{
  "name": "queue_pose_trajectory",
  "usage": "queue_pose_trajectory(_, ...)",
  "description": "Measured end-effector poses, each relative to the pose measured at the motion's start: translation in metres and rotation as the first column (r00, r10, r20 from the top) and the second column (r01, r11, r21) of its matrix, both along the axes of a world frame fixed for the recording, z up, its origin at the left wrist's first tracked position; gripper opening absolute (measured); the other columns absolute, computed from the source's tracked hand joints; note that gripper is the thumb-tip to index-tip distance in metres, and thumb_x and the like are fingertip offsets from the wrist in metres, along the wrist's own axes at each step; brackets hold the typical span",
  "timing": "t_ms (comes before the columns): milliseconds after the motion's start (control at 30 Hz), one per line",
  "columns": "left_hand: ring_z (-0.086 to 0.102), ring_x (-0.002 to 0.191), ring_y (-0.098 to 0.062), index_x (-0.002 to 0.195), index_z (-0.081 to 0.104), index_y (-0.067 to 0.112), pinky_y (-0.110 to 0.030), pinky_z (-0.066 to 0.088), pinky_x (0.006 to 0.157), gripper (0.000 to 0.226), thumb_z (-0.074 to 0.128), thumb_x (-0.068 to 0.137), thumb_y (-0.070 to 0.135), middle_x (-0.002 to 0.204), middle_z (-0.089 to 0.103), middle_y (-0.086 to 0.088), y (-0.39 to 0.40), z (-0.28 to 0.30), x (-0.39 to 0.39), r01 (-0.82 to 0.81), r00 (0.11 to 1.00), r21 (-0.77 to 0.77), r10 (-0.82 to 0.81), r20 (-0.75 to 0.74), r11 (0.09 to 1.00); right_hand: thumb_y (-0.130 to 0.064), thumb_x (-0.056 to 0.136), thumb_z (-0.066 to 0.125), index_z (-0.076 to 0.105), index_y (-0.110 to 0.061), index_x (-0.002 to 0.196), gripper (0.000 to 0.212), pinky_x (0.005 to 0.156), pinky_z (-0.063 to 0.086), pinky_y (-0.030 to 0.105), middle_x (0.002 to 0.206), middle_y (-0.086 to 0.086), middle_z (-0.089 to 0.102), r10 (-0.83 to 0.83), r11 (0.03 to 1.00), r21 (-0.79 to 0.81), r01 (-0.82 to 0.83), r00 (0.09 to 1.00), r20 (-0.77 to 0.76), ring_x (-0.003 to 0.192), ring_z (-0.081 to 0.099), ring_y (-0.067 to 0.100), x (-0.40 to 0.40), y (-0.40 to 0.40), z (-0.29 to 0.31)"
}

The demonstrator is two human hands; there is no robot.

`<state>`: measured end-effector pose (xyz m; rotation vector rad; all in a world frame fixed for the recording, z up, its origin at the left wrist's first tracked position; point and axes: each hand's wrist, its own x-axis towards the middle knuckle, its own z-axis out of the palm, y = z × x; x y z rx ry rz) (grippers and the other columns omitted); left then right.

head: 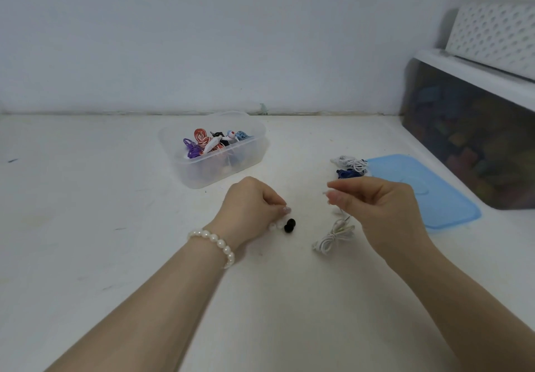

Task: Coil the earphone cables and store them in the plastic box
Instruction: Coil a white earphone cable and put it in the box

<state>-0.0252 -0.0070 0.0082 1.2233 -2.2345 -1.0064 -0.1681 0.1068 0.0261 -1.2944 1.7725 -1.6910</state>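
White earphone cable (333, 234) lies bundled on the table (86, 198); the right hand (379, 206) pinches its thin upper end, the left hand (252, 203) grips its black-tipped earbuds (289, 225). Clear plastic box (214, 151) behind holds coiled earphones; no legible writing

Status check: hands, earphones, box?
Left hand pinching black-tipped earbuds. Right hand holding white cable. Plastic box open, path clear.

Left hand (249, 203) pinches black-tipped earbuds (289, 225); right hand (379, 206) holds the white cable (333, 237) near the plastic box (214, 151).
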Motion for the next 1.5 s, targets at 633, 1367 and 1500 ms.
queue_pose_trajectory(633, 0.067, 0.064, -0.012, 0.085, 0.067, -0.004, -0.020, 0.056, 0.065, 0.012, 0.056, 0.084, -0.001, 0.069, 0.070, -0.009, 0.038, 0.022, -0.006, 0.318, 0.688, 0.625, 0.280, -0.670, 0.713, -0.005, 0.070, 0.073, 0.070, -0.023, 0.072, 0.018, 0.061, 0.047, 0.010, 0.062, -0.011, 0.070, 0.111, 0.994, -0.027, -0.110, 0.993, 0.039, 0.060, 0.064, 0.001, 0.006, 0.005, 0.007)
queue_pose_trajectory(1367, 0.069, 0.074, -0.013, 0.092, 0.068, -0.003, -0.021, 0.056, 0.072, 0.014, 0.056, 0.085, 0.000, 0.086, 0.069, -0.014, 0.042, 0.018, -0.009, 0.291, 0.731, 0.576, 0.211, -0.649, 0.764, -0.009, 0.073, 0.073, 0.068, -0.031, 0.072, 0.022, 0.059, 0.046, 0.008, 0.059, -0.022, 0.066, 0.049, 0.998, 0.030, -0.046, 0.992, -0.120, 0.057, 0.060, -0.002, 0.005, 0.004, 0.004)
queue_pose_trajectory(1500, 0.068, 0.074, -0.013, 0.091, 0.068, -0.003, -0.021, 0.056, 0.073, 0.013, 0.056, 0.085, 0.000, 0.086, 0.069, -0.014, 0.042, 0.017, -0.009, 0.288, 0.734, 0.578, 0.211, -0.645, 0.764, -0.008, 0.074, 0.072, 0.069, -0.029, 0.073, 0.021, 0.059, 0.046, 0.007, 0.057, -0.022, 0.066, 0.061, 0.998, 0.039, -0.057, 0.992, -0.114, 0.056, 0.061, -0.003, 0.005, 0.004, 0.003)
